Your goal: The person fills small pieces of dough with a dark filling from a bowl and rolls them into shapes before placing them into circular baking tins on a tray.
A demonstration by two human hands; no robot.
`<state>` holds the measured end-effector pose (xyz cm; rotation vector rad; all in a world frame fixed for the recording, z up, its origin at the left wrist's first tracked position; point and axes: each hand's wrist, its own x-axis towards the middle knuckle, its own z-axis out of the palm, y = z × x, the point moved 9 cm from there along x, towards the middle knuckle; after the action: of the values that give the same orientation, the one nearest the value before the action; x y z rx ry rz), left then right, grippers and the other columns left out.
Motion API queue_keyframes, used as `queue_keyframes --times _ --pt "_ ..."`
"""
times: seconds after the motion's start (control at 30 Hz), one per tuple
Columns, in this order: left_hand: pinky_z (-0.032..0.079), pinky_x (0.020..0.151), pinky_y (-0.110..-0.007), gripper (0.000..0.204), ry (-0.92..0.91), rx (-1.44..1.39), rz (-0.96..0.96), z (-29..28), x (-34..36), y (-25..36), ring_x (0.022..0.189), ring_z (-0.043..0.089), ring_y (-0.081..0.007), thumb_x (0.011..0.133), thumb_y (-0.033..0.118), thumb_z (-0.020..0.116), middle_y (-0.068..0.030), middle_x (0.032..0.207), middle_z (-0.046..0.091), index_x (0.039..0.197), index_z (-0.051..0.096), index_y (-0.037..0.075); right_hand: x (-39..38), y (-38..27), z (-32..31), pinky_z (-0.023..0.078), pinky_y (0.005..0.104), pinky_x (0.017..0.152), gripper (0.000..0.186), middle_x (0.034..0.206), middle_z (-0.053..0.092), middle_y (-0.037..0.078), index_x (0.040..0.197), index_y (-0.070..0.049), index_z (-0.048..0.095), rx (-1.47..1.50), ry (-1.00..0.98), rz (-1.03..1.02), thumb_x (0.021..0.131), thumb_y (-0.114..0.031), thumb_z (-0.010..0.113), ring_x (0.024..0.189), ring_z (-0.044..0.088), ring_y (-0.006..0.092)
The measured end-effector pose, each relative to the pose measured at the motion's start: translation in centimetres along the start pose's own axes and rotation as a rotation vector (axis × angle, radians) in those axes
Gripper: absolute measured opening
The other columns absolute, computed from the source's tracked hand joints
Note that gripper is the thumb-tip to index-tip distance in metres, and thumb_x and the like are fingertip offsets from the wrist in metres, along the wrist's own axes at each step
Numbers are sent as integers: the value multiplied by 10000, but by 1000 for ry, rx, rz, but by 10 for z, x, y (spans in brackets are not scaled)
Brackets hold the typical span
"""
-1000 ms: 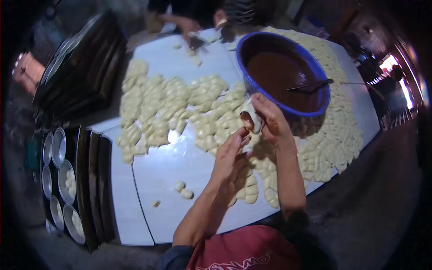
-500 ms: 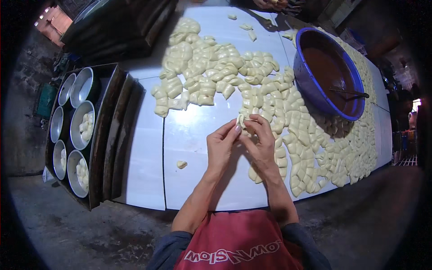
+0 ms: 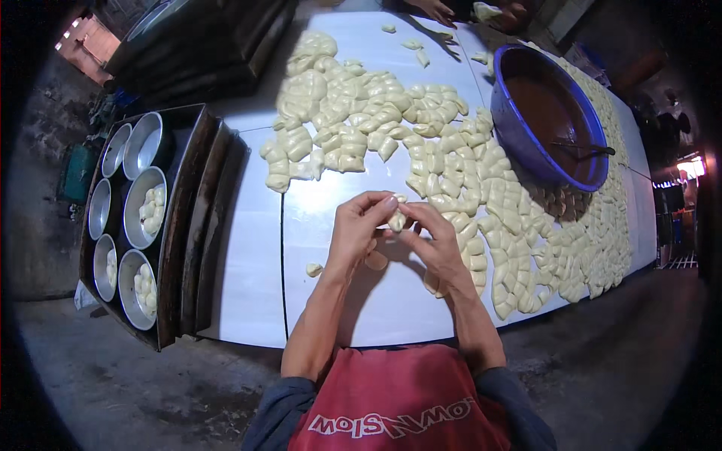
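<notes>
Between the fingertips of both hands, above the white table, is a small piece of pale dough (image 3: 398, 219). My left hand (image 3: 359, 229) pinches it from the left, thumb near its top. From the other side my right hand (image 3: 431, 239) grips the same piece with thumb and fingers. Many glossy pale dough pieces (image 3: 451, 169), packed together in sheets, spread beyond and to the right of my hands. One loose dough lump (image 3: 314, 269) lies by my left forearm.
A blue basin (image 3: 502, 143) of brown filling, with a spoon (image 3: 583, 148) in it, stands among the dough. At left, a dark tray (image 3: 197, 150) holds several round metal pans (image 3: 135, 218), some with dough balls. Another person's hand (image 3: 435, 10) shows at the far edge.
My hands, still pinching the dough, have shifted slightly left, and the piece looks more closed up. At the far edge, the other person's hands have moved, one now holding something pale.
</notes>
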<state>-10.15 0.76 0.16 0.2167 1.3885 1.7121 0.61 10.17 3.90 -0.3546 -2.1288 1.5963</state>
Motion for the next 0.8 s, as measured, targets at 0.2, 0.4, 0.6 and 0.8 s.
queue_keyframes --times 0.2,0.4,0.6,0.8 --pt "589 694 -265 276 2 54 92 2 -22 18 821 693 -146 909 140 714 -101 979 710 1134 668 -12 0 -28 -4 505 313 799 230 1059 647 106 1123 -42 619 -84 291 -168 908 -74 695 905 619 202" --pt "568 721 -248 237 -80 54 110 -5 -26 1 839 684 -132 971 161 631 -84 1015 709 1121 676 -17 -6 -22 8 514 299 687 171 958 641 96 1025 -23 600 -125 357 -288 932 -126 701 797 624 178" --pt "465 568 -199 270 -85 251 109 -9 -28 3 713 627 -65 949 225 696 -46 837 705 1061 714 -20 -4 4 11 516 317 622 203 954 665 136 991 -3 621 -208 256 84 914 -160 725 720 646 201" --pt "541 730 -265 352 -6 366 100 -30 -32 -8 821 671 -128 973 297 655 -78 930 717 1119 708 -19 -29 -27 25 560 335 715 213 1092 650 143 1088 -5 658 -217 125 -40 894 -75 713 852 672 216"
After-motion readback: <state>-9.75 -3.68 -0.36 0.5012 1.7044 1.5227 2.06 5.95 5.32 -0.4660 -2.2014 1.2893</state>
